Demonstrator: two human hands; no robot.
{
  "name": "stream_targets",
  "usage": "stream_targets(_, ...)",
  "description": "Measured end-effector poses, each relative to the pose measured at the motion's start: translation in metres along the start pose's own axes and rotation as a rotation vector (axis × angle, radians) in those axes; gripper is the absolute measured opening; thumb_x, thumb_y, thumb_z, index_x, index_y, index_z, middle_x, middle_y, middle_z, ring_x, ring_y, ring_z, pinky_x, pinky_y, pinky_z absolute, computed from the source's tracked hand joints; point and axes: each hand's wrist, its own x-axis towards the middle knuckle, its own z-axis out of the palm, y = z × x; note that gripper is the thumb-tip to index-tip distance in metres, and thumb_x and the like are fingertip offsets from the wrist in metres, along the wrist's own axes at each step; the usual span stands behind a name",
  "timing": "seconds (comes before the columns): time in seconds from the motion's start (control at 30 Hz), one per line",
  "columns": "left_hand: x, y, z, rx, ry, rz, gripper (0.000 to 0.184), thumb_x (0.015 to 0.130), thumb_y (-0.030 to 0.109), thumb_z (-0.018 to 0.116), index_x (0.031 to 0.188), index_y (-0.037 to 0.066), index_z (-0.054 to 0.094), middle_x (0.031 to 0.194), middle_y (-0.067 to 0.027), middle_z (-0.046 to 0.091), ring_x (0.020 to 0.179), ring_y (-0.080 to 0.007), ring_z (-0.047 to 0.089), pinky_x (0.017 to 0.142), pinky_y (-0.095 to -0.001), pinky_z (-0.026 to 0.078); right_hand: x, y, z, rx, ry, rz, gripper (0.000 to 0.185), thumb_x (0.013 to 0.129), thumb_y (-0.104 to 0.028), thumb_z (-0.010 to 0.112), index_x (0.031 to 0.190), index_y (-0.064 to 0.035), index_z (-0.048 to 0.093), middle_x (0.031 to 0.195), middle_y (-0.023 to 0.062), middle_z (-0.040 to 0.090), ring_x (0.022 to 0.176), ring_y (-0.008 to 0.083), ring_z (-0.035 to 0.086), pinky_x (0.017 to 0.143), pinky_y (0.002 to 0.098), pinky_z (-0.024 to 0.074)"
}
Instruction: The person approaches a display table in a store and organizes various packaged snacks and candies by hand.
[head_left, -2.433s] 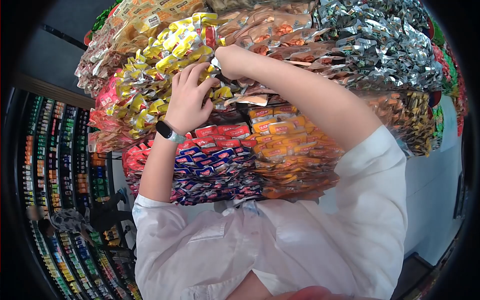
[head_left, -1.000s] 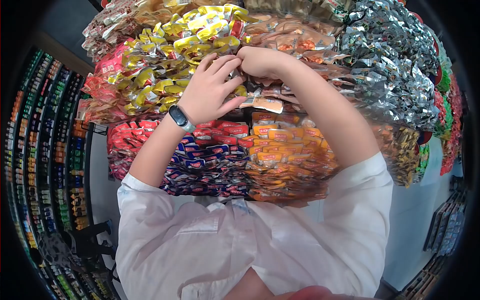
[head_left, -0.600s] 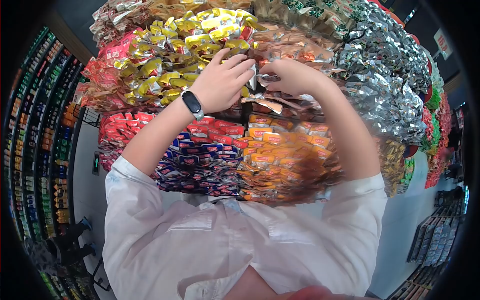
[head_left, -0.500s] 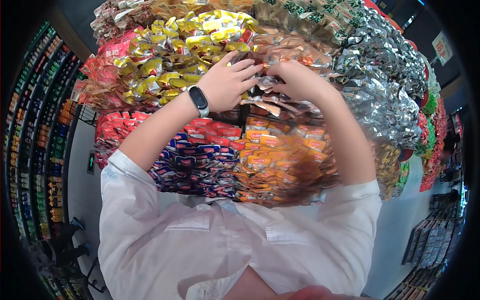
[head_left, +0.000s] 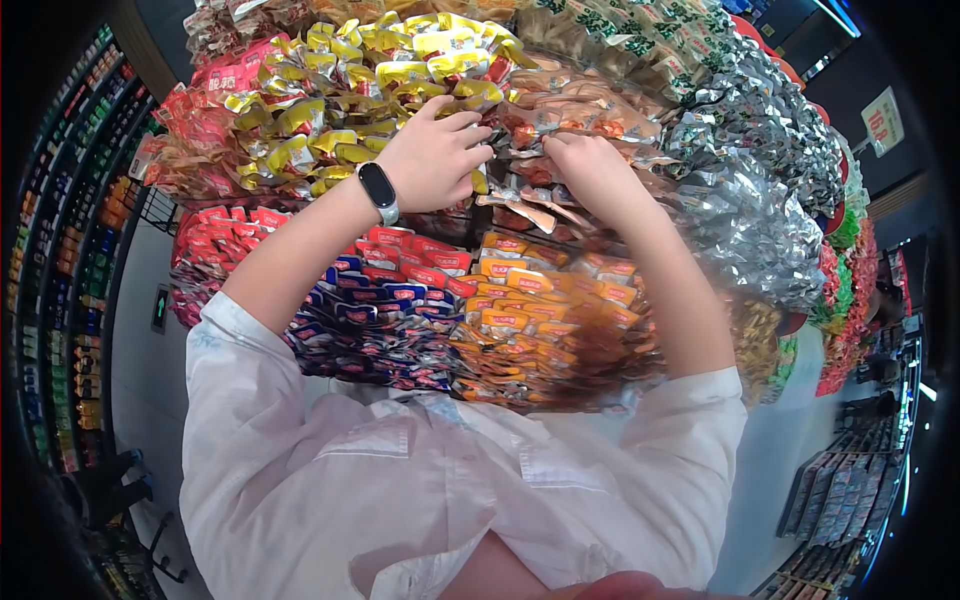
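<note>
The brown packs (head_left: 590, 100) lie heaped at the upper middle of the display, clear enough that reddish food shows through; their print is too small to read. The right hand (head_left: 598, 178) reaches into their near edge, fingers bent and tips drawn together; whether they pinch a pack cannot be told. Just below, a flat tan piece (head_left: 535, 213) juts out.

Beside the brown packs are yellow packs (head_left: 405, 72). The left hand (head_left: 432, 160) lies palm down over their near edge, fingers spread and slightly bent, with no pack visible in its grasp. Its wrist wears a watch (head_left: 378, 187), screen dark.

Left of the yellow packs, a pink pack (head_left: 235, 75) carries white characters that look like 酸辣. Nearer the white shirt (head_left: 450, 480) stand red packs (head_left: 420, 258), blue packs (head_left: 385, 305) and orange packs (head_left: 525, 300), with red labels whose white lettering is too small to read. Silver packs (head_left: 750, 170) fill the right.

Farther right, a tilted price sign (head_left: 882, 120) seems to read 16.8. At far left, a dark sign (head_left: 160, 308) bears a green arrow near bottle-filled shelves (head_left: 60, 250).
</note>
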Motion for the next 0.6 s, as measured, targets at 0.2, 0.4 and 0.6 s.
stream_targets(0.2,-0.002,-0.001,0.003,-0.009,0.028,-0.005,0.029,0.079,0.021,0.064,0.106,0.009,0.067,0.13,-0.0074,0.062,0.13,-0.0255,0.052,0.115,-0.0521,0.031,0.007,-0.011,0.006,0.098,0.173,0.136,0.016,0.091,-0.015,0.064,0.09,0.0002,0.057,0.091,0.0156,0.065,0.086,0.0357,0.068,0.074,0.0439,0.0558)
stream_targets(0.4,-0.001,-0.002,0.003,-0.014,0.013,-0.019,0.032,0.08,0.022,0.064,0.109,0.009,0.068,0.131,-0.0074,0.062,0.13,-0.0247,0.052,0.115,-0.0515,0.031,0.01,-0.019,0.022,0.183,0.29,0.209,0.014,0.089,-0.013,0.064,0.094,-0.0012,0.06,0.092,0.0166,0.064,0.088,0.037,0.067,0.075,0.0459,0.0548)
stream_targets(0.6,0.01,-0.006,-0.007,-0.147,-0.116,-0.1,0.026,0.091,0.021,0.057,0.11,0.009,0.07,0.13,-0.0062,0.063,0.13,-0.0214,0.052,0.115,-0.0506,0.03,0.011,-0.022,0.005,0.131,0.259,0.108,0.022,0.085,-0.008,0.062,0.107,-0.004,0.062,0.1,0.0142,0.063,0.095,0.0338,0.066,0.076,0.0449,0.0549)
